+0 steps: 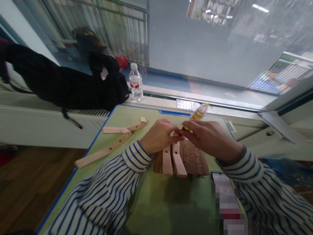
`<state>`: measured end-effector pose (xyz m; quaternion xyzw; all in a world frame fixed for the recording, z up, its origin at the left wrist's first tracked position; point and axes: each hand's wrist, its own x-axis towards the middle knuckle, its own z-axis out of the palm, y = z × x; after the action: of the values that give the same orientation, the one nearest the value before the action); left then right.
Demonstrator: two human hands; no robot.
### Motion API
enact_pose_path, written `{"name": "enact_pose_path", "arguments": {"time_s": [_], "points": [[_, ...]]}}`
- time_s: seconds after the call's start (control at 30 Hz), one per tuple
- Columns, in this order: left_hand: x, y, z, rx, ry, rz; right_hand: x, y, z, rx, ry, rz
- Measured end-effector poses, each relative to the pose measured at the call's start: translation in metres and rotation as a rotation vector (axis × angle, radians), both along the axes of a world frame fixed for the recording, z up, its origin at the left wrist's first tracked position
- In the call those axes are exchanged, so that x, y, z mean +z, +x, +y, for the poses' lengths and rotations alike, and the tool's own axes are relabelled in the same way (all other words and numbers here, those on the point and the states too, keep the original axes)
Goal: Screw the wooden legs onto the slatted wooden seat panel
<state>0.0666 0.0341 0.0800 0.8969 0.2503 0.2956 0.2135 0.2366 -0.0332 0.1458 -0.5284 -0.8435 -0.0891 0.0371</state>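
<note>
My right hand (212,137) is closed on a screwdriver with a clear yellow handle (199,112); a black-and-yellow part of it shows between the fingers. Close by, my left hand (160,133) pinches with thumb and fingertips near the screwdriver's end; what lies between them is hidden. Under both hands is a brown wooden board (194,160) dotted with several small screws. Two pale wooden hook pieces, a left one (167,164) and a right one (179,163), lie side by side on the board, their far ends under my left hand.
Two more curved wooden pieces, one nearer (105,151) and one farther (127,128), lie left on the green table (151,202). A phone (221,182) lies at right. Beyond the table are a water bottle (136,83), a black bag (73,85) and a window.
</note>
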Motion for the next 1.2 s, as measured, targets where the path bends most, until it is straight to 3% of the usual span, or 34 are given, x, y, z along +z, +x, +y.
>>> {"name": "enact_pose_path", "arguments": {"time_s": [0.47,0.93,1.2], "points": [[0.0,-0.001,0.0,0.006,-0.035,-0.014,0.012,0.002,0.001,0.129,-0.172,0.039],[-0.003,-0.002,0.004,-0.15,-0.063,0.016,0.0,0.001,0.0,0.018,0.023,-0.072],[0.0,-0.003,0.001,-0.064,-0.018,0.002,0.004,-0.004,0.0,0.004,0.003,-0.081]]}}
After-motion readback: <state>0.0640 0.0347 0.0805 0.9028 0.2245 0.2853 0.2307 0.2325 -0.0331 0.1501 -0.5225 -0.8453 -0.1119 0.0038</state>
